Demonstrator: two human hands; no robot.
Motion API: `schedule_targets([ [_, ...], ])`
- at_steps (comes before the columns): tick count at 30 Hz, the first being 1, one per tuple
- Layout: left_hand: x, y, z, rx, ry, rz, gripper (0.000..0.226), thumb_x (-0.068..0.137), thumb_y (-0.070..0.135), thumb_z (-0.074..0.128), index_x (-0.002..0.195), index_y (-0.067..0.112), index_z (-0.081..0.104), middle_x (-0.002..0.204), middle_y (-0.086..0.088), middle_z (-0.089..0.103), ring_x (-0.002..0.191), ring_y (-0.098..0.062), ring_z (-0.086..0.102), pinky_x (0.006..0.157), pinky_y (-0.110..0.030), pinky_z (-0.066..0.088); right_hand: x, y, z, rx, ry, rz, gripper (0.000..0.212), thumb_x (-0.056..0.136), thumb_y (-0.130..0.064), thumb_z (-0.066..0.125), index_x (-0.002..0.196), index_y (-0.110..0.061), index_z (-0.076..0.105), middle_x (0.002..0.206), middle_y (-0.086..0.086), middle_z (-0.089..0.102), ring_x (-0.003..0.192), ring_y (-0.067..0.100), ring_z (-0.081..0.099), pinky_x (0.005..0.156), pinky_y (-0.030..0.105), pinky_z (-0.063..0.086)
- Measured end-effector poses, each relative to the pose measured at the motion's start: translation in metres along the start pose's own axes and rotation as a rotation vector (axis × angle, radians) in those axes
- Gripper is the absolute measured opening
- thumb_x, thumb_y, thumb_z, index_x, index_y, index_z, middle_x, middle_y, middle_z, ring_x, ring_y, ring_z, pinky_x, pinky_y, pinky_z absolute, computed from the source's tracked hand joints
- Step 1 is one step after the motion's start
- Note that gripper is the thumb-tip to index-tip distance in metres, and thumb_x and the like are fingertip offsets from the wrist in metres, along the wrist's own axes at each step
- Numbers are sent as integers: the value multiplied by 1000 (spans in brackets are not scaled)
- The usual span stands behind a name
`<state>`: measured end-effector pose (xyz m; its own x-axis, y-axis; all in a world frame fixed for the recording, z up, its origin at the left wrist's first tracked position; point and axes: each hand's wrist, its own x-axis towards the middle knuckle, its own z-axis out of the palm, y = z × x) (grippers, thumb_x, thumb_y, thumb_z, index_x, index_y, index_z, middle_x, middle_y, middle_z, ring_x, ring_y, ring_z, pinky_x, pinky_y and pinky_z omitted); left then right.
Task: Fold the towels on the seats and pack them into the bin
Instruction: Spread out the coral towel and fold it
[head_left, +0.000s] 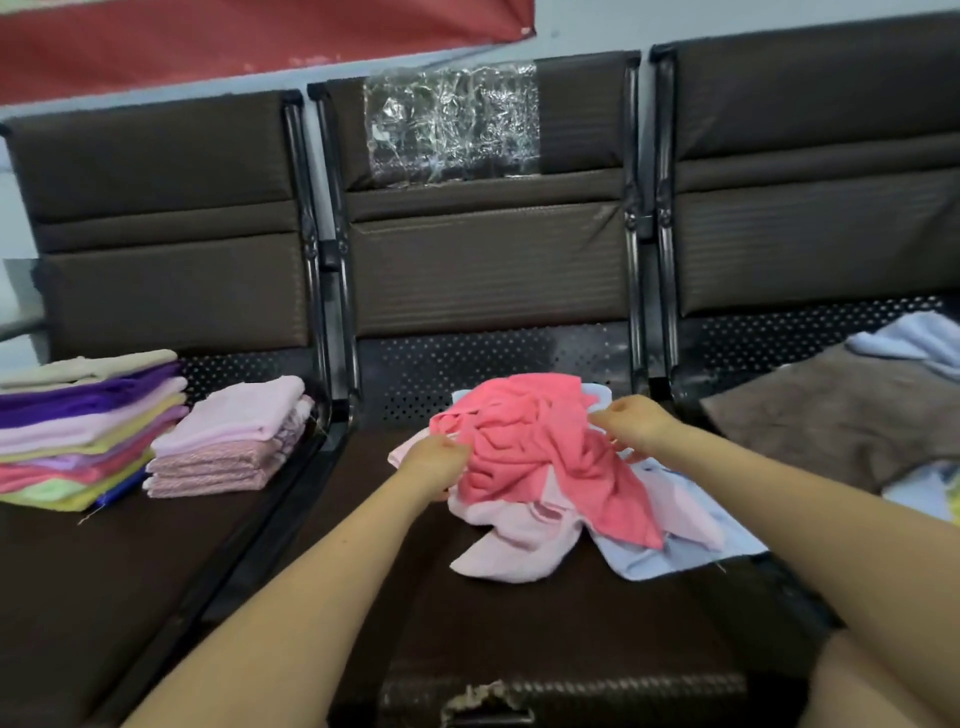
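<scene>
A crumpled coral-pink towel (540, 447) lies on top of a pale pink towel (511, 540) and a light blue towel (670, 551) on the middle seat (519, 623). My left hand (434, 462) grips the coral towel's left edge. At its right edge, my right hand (631, 421) pinches the same towel. Two folded stacks sit on the left seat: a tall multicoloured stack (78, 431) and a smaller pink stack (234, 441). No bin is in view.
On the right seat lie a brown towel (831, 415), a pale blue towel (914, 338) behind it and a white one (919, 493) in front. Black metal armrest frames (332, 291) divide the seats. The middle backrest carries a clear plastic patch (452, 124).
</scene>
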<state>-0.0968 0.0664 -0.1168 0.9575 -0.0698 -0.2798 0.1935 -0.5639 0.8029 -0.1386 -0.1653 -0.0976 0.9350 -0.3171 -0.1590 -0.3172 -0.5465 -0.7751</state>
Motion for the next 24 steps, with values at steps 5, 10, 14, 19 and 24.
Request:
schedule_targets([
  [5,17,-10,5,16,37,-20,33,92,39,54,102,9,61,105,-11,61,100,-28,62,90,-42,54,19,12,15,-350,-113,-28,35,86,-45,65,74,-13,68,78,2,69,77,12,60,67,21,43],
  [10,27,-15,17,-12,6,11,22,89,26,62,70,16,58,75,-4,59,77,-22,57,85,-39,53,34,8,27,-251,-39,-196,41,88,-28,66,54,-17,46,57,-6,54,64,8,57,63,24,41],
  [14,26,4,7,-319,1,22,19,92,8,54,75,18,55,77,-2,58,74,-20,57,71,-34,52,31,-11,21,265,57,-217,26,91,-16,60,65,-15,56,63,-2,56,61,9,50,64,26,43],
  [19,-5,28,-27,-658,130,190,27,92,2,39,74,12,56,55,3,52,59,-13,49,53,-22,40,24,-23,-5,918,110,-94,16,94,-16,55,86,-19,68,92,0,67,92,16,58,91,32,45],
  [24,-36,31,-39,-712,116,285,30,90,1,40,71,12,62,57,1,58,56,-10,52,51,-20,43,-13,-33,1,775,-137,-137,19,94,-16,54,84,-14,69,80,0,67,81,12,58,69,22,45],
])
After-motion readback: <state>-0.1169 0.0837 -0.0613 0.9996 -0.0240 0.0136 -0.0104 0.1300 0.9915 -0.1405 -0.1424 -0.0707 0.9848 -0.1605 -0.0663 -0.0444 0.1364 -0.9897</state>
